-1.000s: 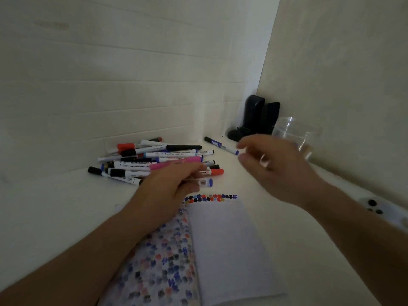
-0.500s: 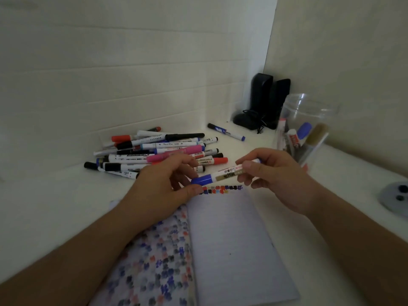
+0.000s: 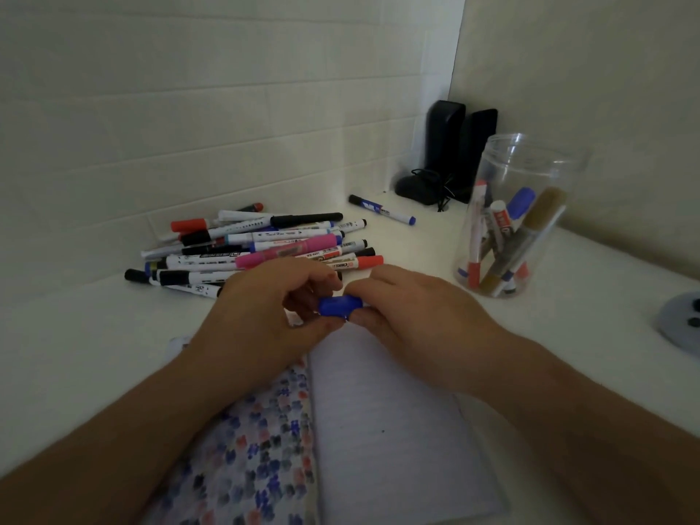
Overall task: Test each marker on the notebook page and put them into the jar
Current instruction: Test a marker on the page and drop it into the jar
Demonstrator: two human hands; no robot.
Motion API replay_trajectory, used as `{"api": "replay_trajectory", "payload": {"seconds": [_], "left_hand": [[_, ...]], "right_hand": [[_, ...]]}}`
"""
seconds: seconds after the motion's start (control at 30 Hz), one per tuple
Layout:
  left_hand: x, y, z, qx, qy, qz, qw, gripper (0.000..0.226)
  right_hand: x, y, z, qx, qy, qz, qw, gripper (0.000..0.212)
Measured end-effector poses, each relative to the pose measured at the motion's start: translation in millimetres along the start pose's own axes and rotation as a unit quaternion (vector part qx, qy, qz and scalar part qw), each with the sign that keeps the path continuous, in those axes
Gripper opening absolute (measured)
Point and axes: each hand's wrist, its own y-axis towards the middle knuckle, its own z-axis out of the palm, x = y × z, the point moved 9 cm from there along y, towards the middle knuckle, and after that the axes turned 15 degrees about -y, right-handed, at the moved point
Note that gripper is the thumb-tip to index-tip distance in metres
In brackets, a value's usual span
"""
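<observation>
While both my hands pinch the blue marker (image 3: 339,305) above the notebook (image 3: 394,430), left fingers (image 3: 303,282) take its cap, probably to uncap it.

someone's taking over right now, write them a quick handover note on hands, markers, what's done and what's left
Left hand and right hand both grip one blue-capped marker above the open lined notebook; whether the cap is off cannot be told.
Done: several markers stand in the clear plastic jar; the left page is full of test blots.
Left: test this marker, put it in the jar, then work through the pile of markers and the lone blue marker by the wall.
</observation>
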Motion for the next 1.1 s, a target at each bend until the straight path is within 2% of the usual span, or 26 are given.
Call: {"api": "replay_trajectory", "payload": {"seconds": [0.13,0.23,0.43,0.53,0.87,0.97,1.03,1.1], "left_hand": [[12.5,-2.2,4.0,0.021,-0.021,-0.05,0.998,0.025],[15.8,-3.3,5.9,0.036,-0.039,-0.068,0.996,0.031],[20.6,-5.5,7.9,0.061,-0.044,-0.089,0.993,0.021],[24.0,-5.5,8.1,0.063,-0.046,-0.092,0.993,0.022],[21.8,-5.4,8.3,0.072,-0.027,-0.074,0.994,0.031],[21.5,-5.8,8.4,0.067,-0.029,-0.079,0.994,0.02],[23.5,-6.1,8.9,0.065,-0.027,-0.088,0.994,0.023],[25.9,-6.9,11.6,0.078,-0.027,-0.096,0.992,0.023]], "right_hand": [[-3.2,2.2,15.3,0.012,0.003,-0.002,1.0,0.044],[-4.7,3.0,19.6,0.003,0.003,-0.006,1.0,0.057],[-2.9,1.6,22.1,-0.009,-0.019,-0.01,1.0,0.046],[-1.4,1.4,20.7,-0.012,-0.024,-0.022,0.999,0.039],[-1.5,0.4,16.3,-0.012,-0.05,-0.037,0.998,0.057],[-8.4,-0.7,15.5,0.06,-0.054,0.003,0.997,0.051],[-24.6,-6.8,12.0,0.098,0.009,0.064,0.993,0.048],[-48.4,-13.7,1.4,0.054,0.144,0.135,0.979,0.035]]}}
